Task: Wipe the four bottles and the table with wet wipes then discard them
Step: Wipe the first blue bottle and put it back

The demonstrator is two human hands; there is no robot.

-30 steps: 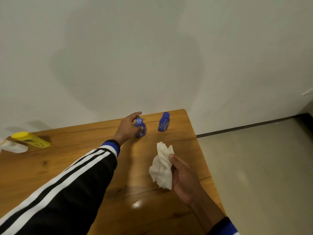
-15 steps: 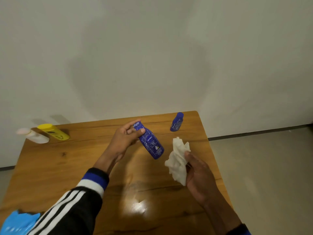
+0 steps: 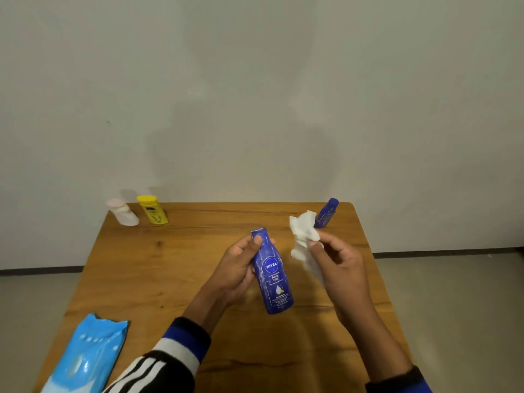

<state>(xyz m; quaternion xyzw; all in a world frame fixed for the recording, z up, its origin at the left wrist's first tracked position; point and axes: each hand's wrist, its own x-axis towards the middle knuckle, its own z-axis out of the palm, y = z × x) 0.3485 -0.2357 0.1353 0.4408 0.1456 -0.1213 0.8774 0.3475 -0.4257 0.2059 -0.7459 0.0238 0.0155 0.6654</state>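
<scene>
Bottle [image 3: 272,272] lifted into left grip [image 3: 241,268]

Table [image 3: 175,268]: I see varnished wood, glossy.
Bottle [image 3: 272,272]: smooth blue plastic.
Wipe [image 3: 304,226]: crumpled white cloth.
Pack [image 3: 88,355]: shiny blue plastic film.

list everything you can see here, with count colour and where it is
blue Nivea bottle: 1, dark blue, held above the table's middle in the left hand
small blue bottle: 1, dark blue, far right corner of the table, partly behind the wipe
yellow bottle: 1, yellow, far left edge of the table
white bottle: 1, white with a pale pink cap, just left of the yellow bottle
wet wipe: 1, white, crumpled, in the right hand
wipes pack: 1, light blue, near left corner of the table
table: 1, brown wood, against the wall
left hand: 1, grips the Nivea bottle
right hand: 1, pinches the wipe
</scene>
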